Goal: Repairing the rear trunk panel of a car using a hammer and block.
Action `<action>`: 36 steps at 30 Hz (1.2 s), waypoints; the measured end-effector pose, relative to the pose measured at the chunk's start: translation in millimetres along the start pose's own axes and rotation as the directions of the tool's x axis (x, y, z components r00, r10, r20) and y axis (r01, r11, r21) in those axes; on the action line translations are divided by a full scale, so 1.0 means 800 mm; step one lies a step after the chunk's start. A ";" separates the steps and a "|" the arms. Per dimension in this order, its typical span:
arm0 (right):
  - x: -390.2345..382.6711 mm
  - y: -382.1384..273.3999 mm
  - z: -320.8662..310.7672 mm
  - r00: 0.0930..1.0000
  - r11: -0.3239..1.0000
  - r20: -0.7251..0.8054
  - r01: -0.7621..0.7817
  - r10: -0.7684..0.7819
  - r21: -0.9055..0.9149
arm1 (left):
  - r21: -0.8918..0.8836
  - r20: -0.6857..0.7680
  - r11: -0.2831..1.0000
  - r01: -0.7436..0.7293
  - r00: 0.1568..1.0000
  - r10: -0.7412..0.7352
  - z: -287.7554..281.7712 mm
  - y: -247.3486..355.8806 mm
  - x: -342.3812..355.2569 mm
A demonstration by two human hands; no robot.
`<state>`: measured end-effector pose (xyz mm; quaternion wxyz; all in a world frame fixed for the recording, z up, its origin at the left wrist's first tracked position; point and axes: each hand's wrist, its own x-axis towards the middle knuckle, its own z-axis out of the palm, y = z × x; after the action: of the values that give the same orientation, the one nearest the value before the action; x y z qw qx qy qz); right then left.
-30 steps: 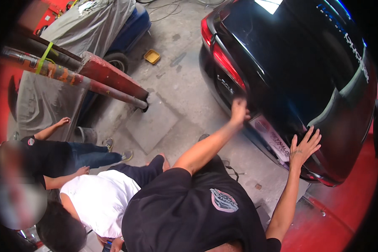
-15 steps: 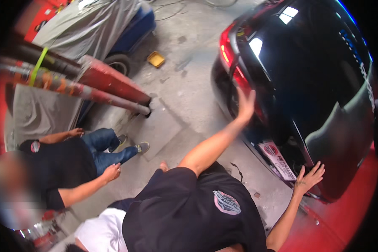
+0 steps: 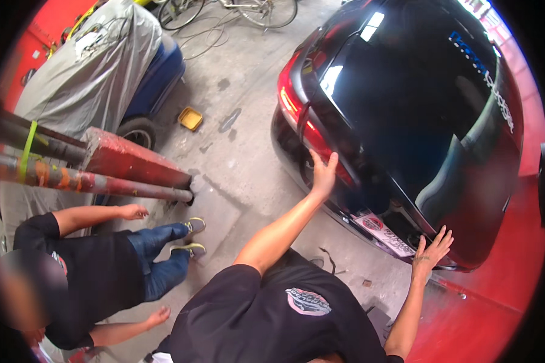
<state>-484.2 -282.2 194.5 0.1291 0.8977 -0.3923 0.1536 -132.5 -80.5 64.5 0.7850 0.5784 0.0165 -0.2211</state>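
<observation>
My left hand [image 3: 324, 175] is open at the rear of a dark car [image 3: 375, 103], its fingers apart beside the lit red tail light [image 3: 320, 142]. It appears to touch the bodywork there. My right hand [image 3: 431, 253] lies open on the lower edge of the car's rear door, fingers spread over the dark panel. Between the two hands, below that edge, is a white plate [image 3: 386, 235] with a red and black emblem. Neither hand holds anything.
To the left stands a person [image 3: 97, 272] in a black shirt and jeans. Beyond are a red post base [image 3: 136, 160] with slanting pipes, a grey-covered blue car [image 3: 97, 66] and a yellow tray [image 3: 190, 118] on the concrete. Bicycles [image 3: 263, 11] stand at the back.
My view has shifted, so the car sits further left. Both my hands stay at its rear, the left slightly lower along the tail light. The person at left has lowered and spread their arms.
</observation>
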 end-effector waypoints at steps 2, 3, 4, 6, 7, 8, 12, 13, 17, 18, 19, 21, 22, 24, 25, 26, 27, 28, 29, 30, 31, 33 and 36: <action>0.000 -0.004 0.000 0.997 1.000 -0.066 -0.028 0.028 -0.006 | 0.116 -0.071 0.993 -0.014 0.997 0.022 0.011 -0.024 0.008; -0.009 0.005 -0.002 0.992 0.998 -0.113 -0.064 0.061 -0.024 | 0.130 0.025 0.981 -0.144 0.990 0.142 0.025 -0.006 0.005; 0.000 0.003 -0.004 0.983 0.999 -0.179 -0.043 0.043 0.004 | 0.135 0.058 0.980 -0.148 0.988 0.141 0.030 -0.003 0.009; 0.029 -0.026 0.000 0.987 0.999 -0.151 -0.046 0.047 0.013 | 0.038 0.093 0.998 -0.051 0.995 0.047 -0.014 -0.022 0.041; 0.034 -0.027 0.001 0.989 0.997 -0.146 -0.014 0.026 0.077 | 0.023 0.079 0.997 -0.079 0.994 0.076 -0.014 -0.016 0.042; 0.034 -0.014 0.010 0.992 0.998 -0.120 -0.038 0.044 0.047 | -0.019 0.135 0.998 0.060 0.989 -0.057 0.004 0.004 0.030; 0.011 0.052 -0.002 0.998 0.941 -0.025 -0.046 0.058 0.334 | -0.069 0.220 0.979 0.190 0.960 -0.171 0.012 -0.006 0.026; 0.002 0.074 -0.007 0.997 0.917 -0.020 -0.064 0.079 0.394 | -0.063 0.233 0.978 0.199 0.956 -0.179 0.015 -0.012 0.026; -0.030 0.124 0.021 0.934 0.931 -0.210 -0.224 0.289 0.288 | 0.019 0.171 0.977 0.213 0.962 -0.213 0.029 -0.025 0.019; -0.026 0.106 0.023 0.928 0.925 -0.232 -0.210 0.290 0.317 | 0.024 0.230 0.981 0.195 0.953 -0.195 0.005 -0.029 0.029; -0.020 0.089 0.021 0.921 0.923 -0.264 -0.192 0.287 0.333 | 0.017 0.298 0.983 0.180 0.938 -0.177 -0.013 -0.034 0.040; -0.030 0.092 0.053 0.872 0.869 -0.268 -0.283 0.410 0.406 | 0.000 0.268 0.978 0.208 0.942 -0.200 -0.003 -0.035 0.029; -0.031 0.093 0.050 0.883 0.860 -0.195 -0.330 0.427 0.390 | 0.018 0.208 0.979 0.205 0.956 -0.204 -0.003 -0.033 0.027; -0.040 0.097 0.042 0.882 0.845 -0.127 -0.381 0.454 0.375 | 0.106 0.131 0.981 0.164 0.975 -0.177 0.016 -0.020 0.004; -0.045 0.100 0.042 0.876 0.842 -0.136 -0.387 0.463 0.376 | 0.175 0.120 0.977 0.122 0.982 -0.144 0.030 -0.005 -0.014; -0.041 0.099 0.039 0.883 0.838 -0.134 -0.366 0.450 0.406 | 0.344 0.126 0.915 -0.211 0.976 0.178 0.016 -0.003 -0.003; -0.035 0.096 0.037 0.886 0.820 -0.103 -0.369 0.453 0.437 | 0.492 0.177 0.715 -0.496 0.861 0.476 0.011 -0.004 0.011; -0.041 0.107 0.038 0.880 0.817 -0.092 -0.389 0.466 0.426 | 0.669 0.177 0.515 -0.536 0.788 0.590 0.053 0.006 -0.023; -0.042 0.113 0.039 0.879 0.812 -0.079 -0.397 0.471 0.428 | 0.619 0.332 0.398 -0.676 0.686 0.648 0.085 0.025 -0.049; -0.041 0.116 0.041 0.882 0.812 -0.079 -0.390 0.465 0.435 | 0.598 0.461 0.267 -0.756 0.597 0.657 0.116 0.039 -0.070; -0.039 0.118 0.045 0.886 0.811 -0.091 -0.371 0.455 0.452 | 0.561 0.578 0.131 -0.817 0.501 0.644 0.147 0.050 -0.089; -0.039 0.125 0.048 0.892 0.801 -0.110 -0.333 0.439 0.497 | 0.547 0.677 0.024 -0.837 0.459 0.576 0.213 0.054 -0.123; -0.040 0.140 0.061 0.895 0.784 -0.101 -0.321 0.435 0.532 | 0.349 0.868 -0.141 -0.927 0.263 0.421 0.303 0.043 -0.152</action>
<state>-579.8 -351.8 149.8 -0.1003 0.7797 -0.4947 0.3705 -285.3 -254.0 210.1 0.3071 0.7081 -0.6178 0.1502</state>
